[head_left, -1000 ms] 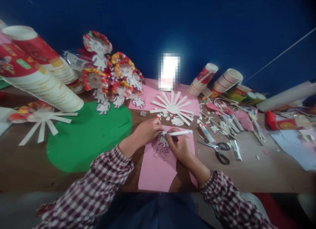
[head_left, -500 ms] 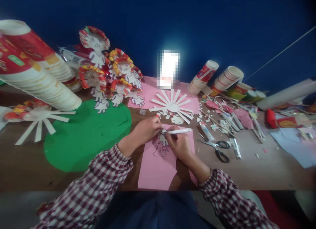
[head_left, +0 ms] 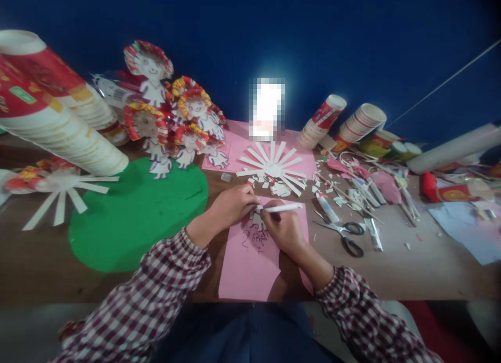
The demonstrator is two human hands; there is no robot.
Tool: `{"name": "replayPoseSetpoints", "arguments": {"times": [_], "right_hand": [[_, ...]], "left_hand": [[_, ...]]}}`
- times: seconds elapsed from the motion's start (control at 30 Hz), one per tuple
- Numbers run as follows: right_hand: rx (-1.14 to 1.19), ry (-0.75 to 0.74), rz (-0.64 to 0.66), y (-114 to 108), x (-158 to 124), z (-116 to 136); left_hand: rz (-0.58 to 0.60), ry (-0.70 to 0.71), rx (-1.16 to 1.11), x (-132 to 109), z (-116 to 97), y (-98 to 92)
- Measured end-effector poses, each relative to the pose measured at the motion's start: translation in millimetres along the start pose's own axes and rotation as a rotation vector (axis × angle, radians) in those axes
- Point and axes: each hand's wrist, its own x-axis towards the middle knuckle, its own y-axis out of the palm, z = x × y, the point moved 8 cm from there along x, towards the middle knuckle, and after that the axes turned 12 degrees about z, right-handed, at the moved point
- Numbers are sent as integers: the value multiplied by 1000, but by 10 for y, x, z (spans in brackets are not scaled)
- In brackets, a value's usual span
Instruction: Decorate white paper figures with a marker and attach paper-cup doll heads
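Note:
Pink paper (head_left: 242,274) lies in front of me with dark scribbled marks on it. Over its upper part, my left hand (head_left: 235,205) is closed, its fingertips pinching a small white paper cutout (head_left: 259,220) whose upper part is hidden by the fingers. My right hand (head_left: 287,228) grips a white marker pen (head_left: 285,208) close to its tip, which meets the cutout between the two hands. Just beyond them are white paper scraps (head_left: 281,189) and a cup cut into white spread strips (head_left: 273,168).
Black-handled scissors (head_left: 351,240) and a glue tube (head_left: 327,208) lie on the right. A green paper shape (head_left: 141,222) is on the left, with paper figures (head_left: 154,89) and tall cup stacks (head_left: 74,123) behind. More cups (head_left: 360,125) stand at the back right.
The white cutout shows a little more below my fingers, over the scribbled marks. Both hands stay in nearly the same place, with the pen still held.

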Motion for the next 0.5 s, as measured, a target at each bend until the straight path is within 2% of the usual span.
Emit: {"name": "replayPoseSetpoints", "arguments": {"times": [0.5], "right_hand": [[-17, -19, 1, 6, 10, 2]], "left_hand": [[-1, 1, -5, -2, -20, -18]]}}
